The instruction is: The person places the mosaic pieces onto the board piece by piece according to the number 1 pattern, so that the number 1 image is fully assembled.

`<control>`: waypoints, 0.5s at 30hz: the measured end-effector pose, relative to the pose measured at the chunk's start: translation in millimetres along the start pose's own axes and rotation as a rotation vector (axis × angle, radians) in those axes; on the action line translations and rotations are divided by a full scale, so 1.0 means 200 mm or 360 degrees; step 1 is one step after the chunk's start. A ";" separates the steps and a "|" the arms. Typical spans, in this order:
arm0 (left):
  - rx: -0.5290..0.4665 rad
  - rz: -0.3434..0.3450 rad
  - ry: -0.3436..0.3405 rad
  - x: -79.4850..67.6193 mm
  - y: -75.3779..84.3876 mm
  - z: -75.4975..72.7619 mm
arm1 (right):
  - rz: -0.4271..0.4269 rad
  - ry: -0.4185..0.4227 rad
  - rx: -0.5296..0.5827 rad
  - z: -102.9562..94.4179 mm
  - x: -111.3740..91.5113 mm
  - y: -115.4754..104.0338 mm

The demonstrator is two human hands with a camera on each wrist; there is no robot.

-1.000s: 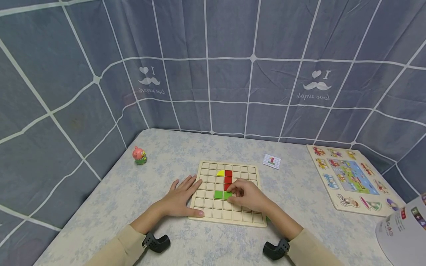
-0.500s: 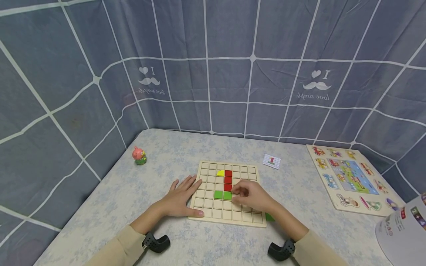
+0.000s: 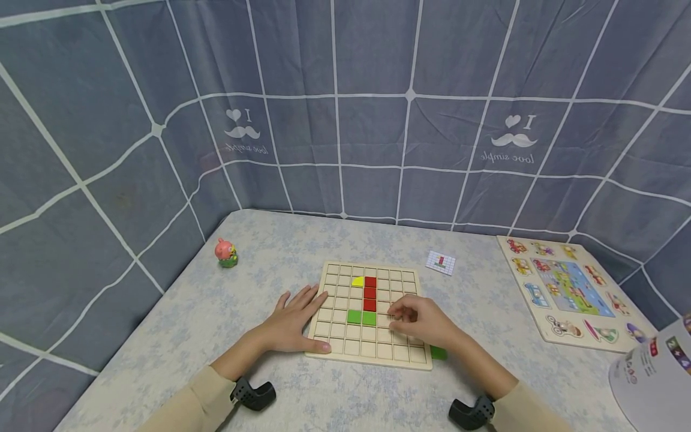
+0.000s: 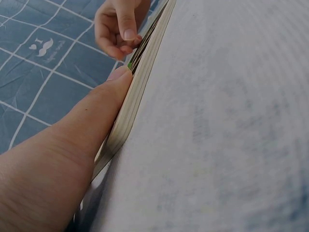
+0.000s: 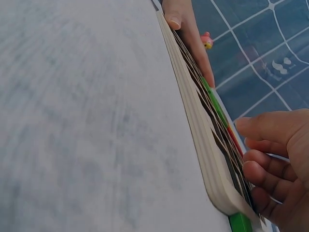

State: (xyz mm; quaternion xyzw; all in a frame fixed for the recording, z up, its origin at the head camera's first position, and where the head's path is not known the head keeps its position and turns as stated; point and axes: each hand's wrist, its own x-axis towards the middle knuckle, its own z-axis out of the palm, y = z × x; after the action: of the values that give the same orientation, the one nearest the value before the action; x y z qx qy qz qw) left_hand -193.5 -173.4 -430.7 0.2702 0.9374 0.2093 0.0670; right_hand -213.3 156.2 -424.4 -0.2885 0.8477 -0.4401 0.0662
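Note:
A wooden grid board [image 3: 337, 348] lies on the table. In its cells sit a column of red squares [image 3: 369, 293], a yellow rounded piece [image 3: 358, 281] at the column's upper left, and two green squares [image 3: 361, 317] at its foot. My left hand [image 3: 294, 323] rests with spread fingers on the board's left edge, thumb [image 4: 113, 84] at the near corner. Over the board's right half hovers my right hand [image 3: 423, 319], fingers loosely bent. The right wrist view shows a gap between its thumb [image 5: 256, 126] and fingers, with nothing held.
A green piece [image 3: 438, 353] lies by the board's right edge. Behind is a small pattern card [image 3: 441, 262]. A pink-and-green figurine [image 3: 225, 252] stands at the left. On the right are a picture puzzle board [image 3: 572, 294] and a white tub [image 3: 655, 378].
My right hand has moved right, away from the green squares, uncovering them fully and the green piece beside the board. The left hand has stayed in place.

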 end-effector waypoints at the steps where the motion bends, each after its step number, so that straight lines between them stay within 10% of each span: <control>1: 0.0001 0.0001 0.0000 0.00 0.00 0.00 | 0.0004 0.0003 -0.0002 -0.01 -0.01 0.00; 15: 0.0000 0.0010 -0.0007 0.00 0.00 0.00 | 0.0045 0.0064 0.0040 -0.09 -0.12 0.04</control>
State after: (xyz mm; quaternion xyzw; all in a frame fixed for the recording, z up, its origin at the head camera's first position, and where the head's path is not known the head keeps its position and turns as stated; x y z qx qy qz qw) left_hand -194.3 -174.0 -430.3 0.2736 0.9364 0.2089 0.0686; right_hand -203.7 186.3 -423.2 -0.2666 0.8473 -0.4555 0.0591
